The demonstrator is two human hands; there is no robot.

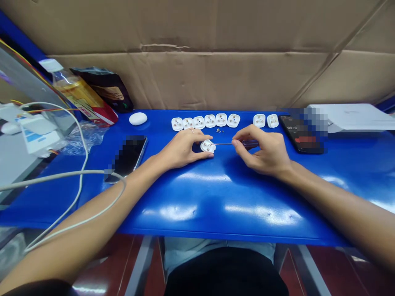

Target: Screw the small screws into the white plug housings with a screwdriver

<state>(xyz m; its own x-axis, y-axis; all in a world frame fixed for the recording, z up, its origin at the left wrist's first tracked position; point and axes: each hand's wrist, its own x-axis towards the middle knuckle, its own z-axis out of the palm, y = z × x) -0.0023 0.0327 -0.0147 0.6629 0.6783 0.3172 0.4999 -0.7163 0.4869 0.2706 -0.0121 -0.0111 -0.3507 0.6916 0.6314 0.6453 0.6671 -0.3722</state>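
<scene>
My left hand [182,148] pinches a white plug half [207,146] against the blue table [216,197], thumb and forefinger around it. My right hand [262,150] grips a small screwdriver [237,144] with a dark handle, its thin shaft lying level and its tip at the plug half. A few tiny screws [219,130] lie just behind the plug. Several more white plug halves [205,121] sit in a row further back, with two others [266,120] apart at the right.
A phone [128,158] lies left of my left hand, another phone [298,131] at the right, beside a white box [354,117]. A white oval case [138,118], snack bags [92,98] and white cables [77,176] are at the left. Cardboard [216,61] walls the back.
</scene>
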